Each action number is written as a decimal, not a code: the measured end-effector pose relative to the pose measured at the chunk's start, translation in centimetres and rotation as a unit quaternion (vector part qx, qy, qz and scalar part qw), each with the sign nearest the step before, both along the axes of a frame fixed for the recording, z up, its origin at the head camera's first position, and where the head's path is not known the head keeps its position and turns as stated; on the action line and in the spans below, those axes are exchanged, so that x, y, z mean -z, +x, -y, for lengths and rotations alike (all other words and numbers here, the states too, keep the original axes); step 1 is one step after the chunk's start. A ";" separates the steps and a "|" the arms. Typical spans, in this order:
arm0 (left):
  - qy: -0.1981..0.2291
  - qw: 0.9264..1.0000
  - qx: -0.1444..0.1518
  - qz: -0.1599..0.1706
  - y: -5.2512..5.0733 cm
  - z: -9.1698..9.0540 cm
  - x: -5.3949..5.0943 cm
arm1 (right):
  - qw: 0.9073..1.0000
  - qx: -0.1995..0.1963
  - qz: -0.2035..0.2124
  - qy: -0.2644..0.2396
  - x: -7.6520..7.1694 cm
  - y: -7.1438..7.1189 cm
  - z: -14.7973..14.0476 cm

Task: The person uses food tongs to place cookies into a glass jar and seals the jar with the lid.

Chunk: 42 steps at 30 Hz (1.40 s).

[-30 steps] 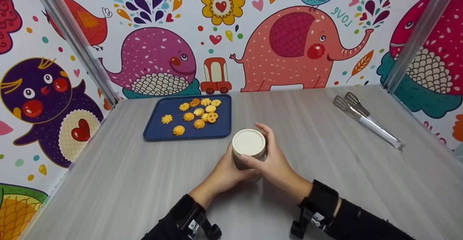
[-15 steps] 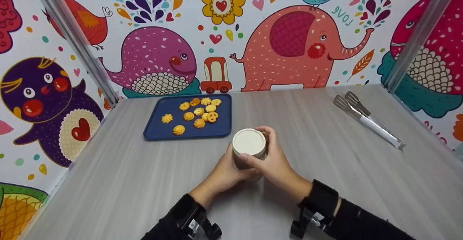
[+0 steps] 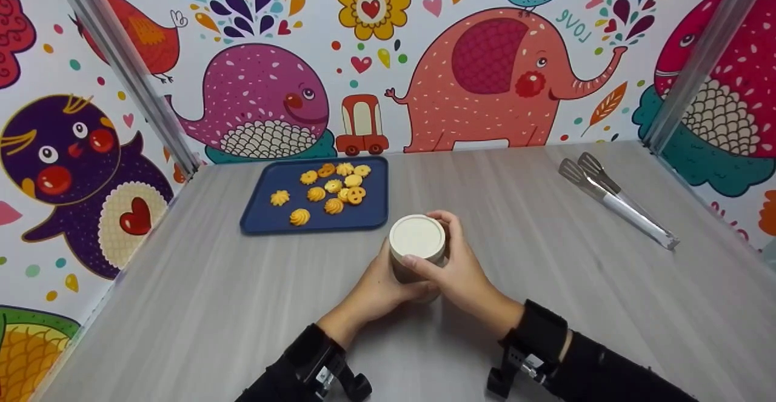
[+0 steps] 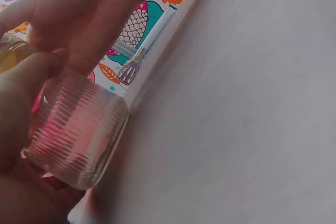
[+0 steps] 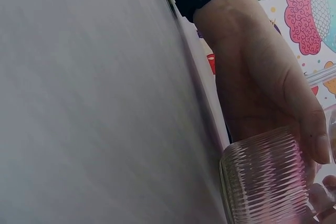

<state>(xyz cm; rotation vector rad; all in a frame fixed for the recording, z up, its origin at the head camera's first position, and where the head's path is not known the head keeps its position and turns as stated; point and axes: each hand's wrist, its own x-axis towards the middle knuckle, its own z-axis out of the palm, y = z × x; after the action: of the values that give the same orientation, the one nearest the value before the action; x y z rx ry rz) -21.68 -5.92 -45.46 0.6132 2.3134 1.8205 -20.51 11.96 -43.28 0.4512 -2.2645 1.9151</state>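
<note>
Left wrist view shows a see-through jar point(image 4: 79, 129) with lots of little ridges on its side. Two hands are clamped on it. The left hand point(image 3: 377, 288) wraps around the jar's body, with its thumb over the near side. The right hand point(image 3: 456, 273) curls around the top part, up by the lid point(image 3: 417, 236). Its thumb is at the lid's near edge (it is hard to tell if it is on the lid or just under it). The lid is round and cream, and it sits on the jar.

From the head view, the jar is near the middle of the desk point(image 3: 230, 323), close to one corner of a blue tray point(image 3: 361, 219). I cannot tell if its bottom touches the desk.

On the tray are yellow cookies point(image 3: 333, 186). Most are bunched toward the right side (one has holes like a pretzel), and one lies off to the left. Over on the right, well apart from the jar, metal tongs point(image 3: 630, 215) lie on the desk with their slotted ends toward the wall point(image 3: 315, 2). The wall has a pink elephant point(image 3: 473, 117) and a purple whale point(image 3: 254, 87) on it. Both wrists have black straps point(image 3: 544, 329).
</note>
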 end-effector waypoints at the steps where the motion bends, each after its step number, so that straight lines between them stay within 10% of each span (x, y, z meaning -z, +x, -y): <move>1: 0.001 1.000 0.001 -0.001 0.0 0.0 0.0 | 1.000 -0.001 0.000 -0.001 0.0 0.0 0.0; 42: -0.018 1.000 -0.007 0.000 0.1 0.1 -0.1 | 1.000 -0.004 0.009 0.001 0.1 0.0 0.0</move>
<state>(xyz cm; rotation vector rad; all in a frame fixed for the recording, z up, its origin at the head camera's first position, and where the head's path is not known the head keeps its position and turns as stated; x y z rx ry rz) -21.56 -5.98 -45.38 0.5938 2.3516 1.7808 -20.50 11.96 -43.35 0.4451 -2.2780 1.9284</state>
